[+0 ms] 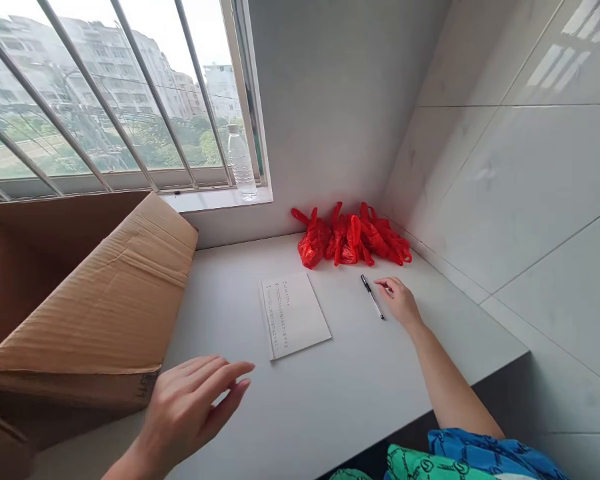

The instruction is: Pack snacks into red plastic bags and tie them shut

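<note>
Head view: cardboard box (85, 313), red bags (350, 237)

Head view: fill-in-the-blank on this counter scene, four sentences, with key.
The right hand lies beside a ____ on the counter.
The left hand is raised near a ____ box.
The bunched plastic bags are ____.
A water bottle stands on the ____.

Missing words: pen; cardboard; red; windowsill.

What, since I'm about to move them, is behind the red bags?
The red bags sit against a pale wall, with white tiles to their right. The bags hide the foot of the wall and the counter beneath them, so anything tucked there can't be seen.
</note>
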`<state>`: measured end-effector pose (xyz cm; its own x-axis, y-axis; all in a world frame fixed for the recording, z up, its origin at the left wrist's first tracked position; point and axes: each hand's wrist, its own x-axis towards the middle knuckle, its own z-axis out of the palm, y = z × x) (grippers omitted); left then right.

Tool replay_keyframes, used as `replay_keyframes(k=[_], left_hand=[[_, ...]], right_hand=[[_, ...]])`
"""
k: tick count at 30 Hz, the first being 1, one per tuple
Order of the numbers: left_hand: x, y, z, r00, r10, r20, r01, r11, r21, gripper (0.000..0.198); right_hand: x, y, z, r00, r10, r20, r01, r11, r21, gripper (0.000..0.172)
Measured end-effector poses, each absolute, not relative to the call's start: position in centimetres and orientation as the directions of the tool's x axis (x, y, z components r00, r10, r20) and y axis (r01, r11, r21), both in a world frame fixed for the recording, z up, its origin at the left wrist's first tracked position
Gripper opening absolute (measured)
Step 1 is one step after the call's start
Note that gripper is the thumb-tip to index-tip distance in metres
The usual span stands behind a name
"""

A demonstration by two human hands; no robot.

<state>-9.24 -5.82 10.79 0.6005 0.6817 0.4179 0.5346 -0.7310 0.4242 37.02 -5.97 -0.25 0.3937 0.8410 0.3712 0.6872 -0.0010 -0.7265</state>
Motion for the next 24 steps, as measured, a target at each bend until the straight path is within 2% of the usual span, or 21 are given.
replay_keyframes(k=[2, 5, 9, 16, 21, 24], left_hand=[[-7.4, -5.3, 8.4, 0.65, 0.691, 0.316, 0.546, -0.713, 0.44, 0.03], [-5.5, -3.4, 4.6, 0.593, 0.784, 0.183, 0.631, -0.594, 0.499, 0.048], [-5.3, -1.6, 1.8, 0.547, 0.82, 0.169, 0.65, -0.543, 0.531, 0.053], [-6.1, -2.0, 1.8, 0.524, 0.843, 0.119, 0.585, -0.457, 0.67, 0.051], [-6.0, -2.1, 2.0, 0.522, 0.846, 0.11, 0.549, -0.432, 0.716, 0.049], [-6.1, -2.1, 2.1, 0.525, 0.844, 0.111, 0.527, -0.424, 0.736, 0.048]], right_hand=[[36.1, -5.5, 1.2, 0.404, 0.817, 0.412, 0.691, 0.022, -0.722, 0.034], [34.2, -3.7, 4.1, 0.279, 0.864, 0.42, 0.687, 0.126, -0.716, 0.029], [32.1, 1.3, 7.5, 0.158, 0.907, 0.39, 0.678, 0.187, -0.711, 0.021], [27.3, 11.0, 7.6, 0.233, 0.927, 0.292, 0.696, 0.051, -0.717, 0.022], [24.8, 12.2, 5.8, 0.332, 0.923, 0.194, 0.676, -0.089, -0.731, 0.051], [25.3, 11.3, 5.8, 0.341, 0.92, 0.194, 0.663, -0.089, -0.743, 0.042]])
